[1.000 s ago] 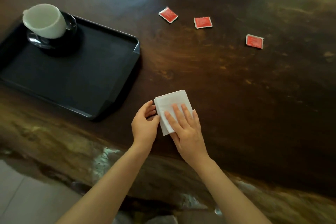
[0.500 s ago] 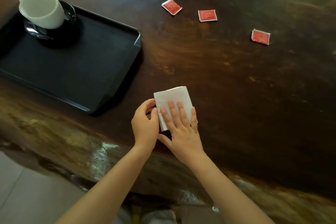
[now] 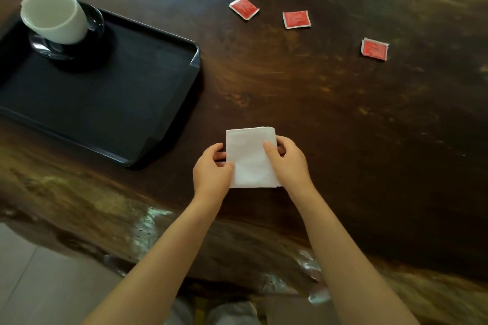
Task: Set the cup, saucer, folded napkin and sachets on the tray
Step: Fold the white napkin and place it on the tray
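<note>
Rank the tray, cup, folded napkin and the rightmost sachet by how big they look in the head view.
1. tray, clearly largest.
2. cup and folded napkin: alike in apparent size; the napkin lies nearer the camera, so I won't rank them.
3. rightmost sachet, smallest.

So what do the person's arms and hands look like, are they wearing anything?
Nothing is worn. The left hand and right hand are bare: no gloves, rings, watch or bracelet show. Both forearms are bare too, with no sleeves visible down to the picture's bottom edge.
</note>
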`<act>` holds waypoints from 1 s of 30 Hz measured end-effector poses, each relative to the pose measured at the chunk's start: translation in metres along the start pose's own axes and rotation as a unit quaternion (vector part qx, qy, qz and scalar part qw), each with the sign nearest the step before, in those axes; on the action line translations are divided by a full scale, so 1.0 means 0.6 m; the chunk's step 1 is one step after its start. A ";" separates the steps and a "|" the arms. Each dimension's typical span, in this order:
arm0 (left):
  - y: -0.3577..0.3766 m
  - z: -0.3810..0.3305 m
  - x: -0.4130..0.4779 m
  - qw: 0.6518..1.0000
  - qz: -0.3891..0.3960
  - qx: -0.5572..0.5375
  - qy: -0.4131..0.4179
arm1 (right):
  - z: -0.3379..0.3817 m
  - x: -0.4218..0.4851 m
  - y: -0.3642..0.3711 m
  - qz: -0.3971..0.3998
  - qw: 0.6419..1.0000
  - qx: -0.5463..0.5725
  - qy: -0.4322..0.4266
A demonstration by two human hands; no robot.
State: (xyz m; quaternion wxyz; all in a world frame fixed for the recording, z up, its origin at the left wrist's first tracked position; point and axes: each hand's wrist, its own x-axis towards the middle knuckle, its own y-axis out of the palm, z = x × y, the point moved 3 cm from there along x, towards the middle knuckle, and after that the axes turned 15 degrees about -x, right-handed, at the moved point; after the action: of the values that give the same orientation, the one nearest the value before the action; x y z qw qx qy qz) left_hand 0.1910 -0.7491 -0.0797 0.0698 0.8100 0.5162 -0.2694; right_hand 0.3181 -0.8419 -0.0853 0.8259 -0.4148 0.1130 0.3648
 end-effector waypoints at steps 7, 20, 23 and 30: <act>-0.014 -0.024 -0.016 0.967 0.183 -0.177 -0.006 | 0.012 -0.029 -0.018 0.091 0.971 0.216 -0.047; -0.034 -0.076 -0.053 0.943 0.254 -0.164 0.141 | 0.059 -0.103 -0.082 0.017 0.942 0.161 -0.294; -0.043 -0.081 -0.058 0.939 0.269 -0.167 0.133 | 0.063 -0.112 -0.092 -0.022 0.944 0.089 -0.316; -0.057 -0.088 -0.067 0.943 0.261 -0.102 0.181 | 0.075 -0.114 -0.099 -0.050 0.918 -0.081 -0.384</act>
State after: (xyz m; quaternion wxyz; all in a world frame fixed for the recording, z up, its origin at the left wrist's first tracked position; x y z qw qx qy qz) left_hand 0.1675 -0.7448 -0.0092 0.1253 0.9399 0.3156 -0.0364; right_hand 0.3056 -0.8655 0.0122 0.7863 -0.3137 -0.2637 0.4624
